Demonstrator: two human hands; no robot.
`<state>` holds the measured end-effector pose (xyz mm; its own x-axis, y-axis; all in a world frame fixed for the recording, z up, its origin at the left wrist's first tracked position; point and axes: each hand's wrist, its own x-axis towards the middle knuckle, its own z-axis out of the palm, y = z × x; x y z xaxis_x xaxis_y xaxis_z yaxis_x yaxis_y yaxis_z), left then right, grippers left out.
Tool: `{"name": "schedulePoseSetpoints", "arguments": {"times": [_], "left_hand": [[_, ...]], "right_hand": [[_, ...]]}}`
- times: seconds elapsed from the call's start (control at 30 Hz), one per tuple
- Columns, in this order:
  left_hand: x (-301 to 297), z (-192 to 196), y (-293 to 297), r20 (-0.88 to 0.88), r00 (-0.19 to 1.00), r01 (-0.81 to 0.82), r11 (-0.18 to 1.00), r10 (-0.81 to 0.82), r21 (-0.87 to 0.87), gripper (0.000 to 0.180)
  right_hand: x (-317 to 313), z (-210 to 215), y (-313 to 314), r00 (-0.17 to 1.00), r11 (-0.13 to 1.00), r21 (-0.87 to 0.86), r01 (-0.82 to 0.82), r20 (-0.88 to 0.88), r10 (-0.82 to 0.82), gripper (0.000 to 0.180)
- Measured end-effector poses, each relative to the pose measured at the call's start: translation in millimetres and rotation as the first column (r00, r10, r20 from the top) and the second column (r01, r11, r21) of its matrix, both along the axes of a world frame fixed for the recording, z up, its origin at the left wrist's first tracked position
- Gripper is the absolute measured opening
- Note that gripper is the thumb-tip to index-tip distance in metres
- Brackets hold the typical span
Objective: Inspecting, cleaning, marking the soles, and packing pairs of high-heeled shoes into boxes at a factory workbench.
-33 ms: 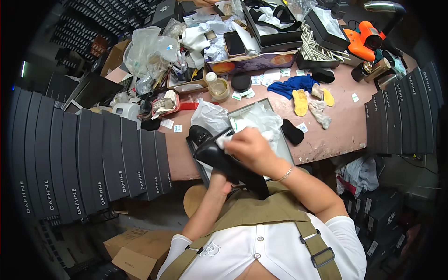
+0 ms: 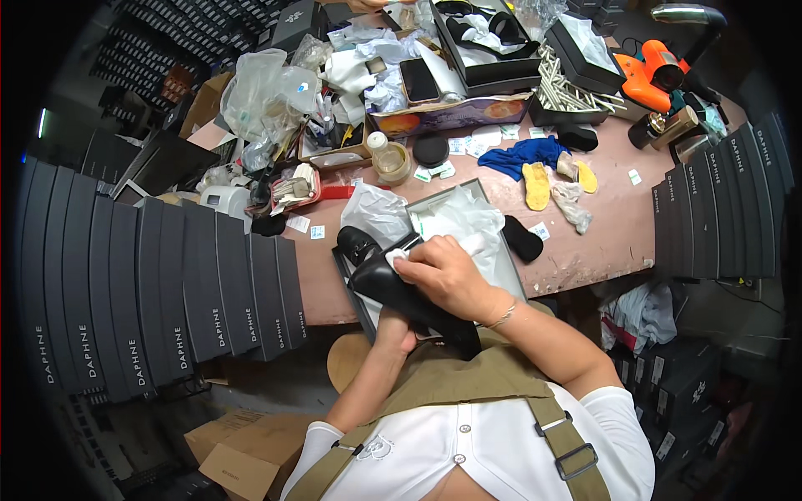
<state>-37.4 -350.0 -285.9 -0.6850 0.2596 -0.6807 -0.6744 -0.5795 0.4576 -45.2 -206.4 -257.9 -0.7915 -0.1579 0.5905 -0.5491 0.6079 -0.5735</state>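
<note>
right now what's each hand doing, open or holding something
Left hand: holding a black shoe from below, partly hidden by it.
Right hand: closed, pinching a white wad against that shoe.

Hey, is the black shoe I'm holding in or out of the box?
Out: the black shoe is held up by the left hand from beneath, while the right hand holds a white wad against it.
</note>
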Motion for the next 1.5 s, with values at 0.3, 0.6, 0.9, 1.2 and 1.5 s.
{"name": "schedulePoseSetpoints", "arguments": {"times": [0.3,0.6,0.9,1.2,1.5], "left_hand": [[-15.9,-16.9,-7.6,-0.368,0.913,0.26,0.948,-0.178,0.186,0.015],[-29.6,-37.9,-9.4,-0.32,0.933,0.288,0.878,-0.166,0.383,0.045],[-20.0,-51.9,5.8,-0.335,0.907,0.371,0.861,-0.255,0.347,0.055],[-36.7,-58.5,19.0,-0.325,0.894,0.345,0.937,-0.309,0.058,0.031],[-15.1,-53.6,62.8,-0.171,0.958,0.2,0.966,-0.228,-0.167,0.032]], "right_hand": [[-60.3,-66.7,106.0,0.921,0.927,-0.073,0.369,0.161,-0.354,0.014],[-50.0,-115.1,200.1,0.589,0.85,0.398,0.345,0.613,-0.526,0.029],[47.2,-205.7,157.6,0.644,0.909,0.267,0.321,0.642,-0.416,0.049],[14.1,-130.3,176.8,0.726,0.852,-0.101,0.514,0.581,-0.369,0.052],[12.8,-33.0,54.6,0.938,0.958,-0.002,0.286,0.206,-0.279,0.014]]}}
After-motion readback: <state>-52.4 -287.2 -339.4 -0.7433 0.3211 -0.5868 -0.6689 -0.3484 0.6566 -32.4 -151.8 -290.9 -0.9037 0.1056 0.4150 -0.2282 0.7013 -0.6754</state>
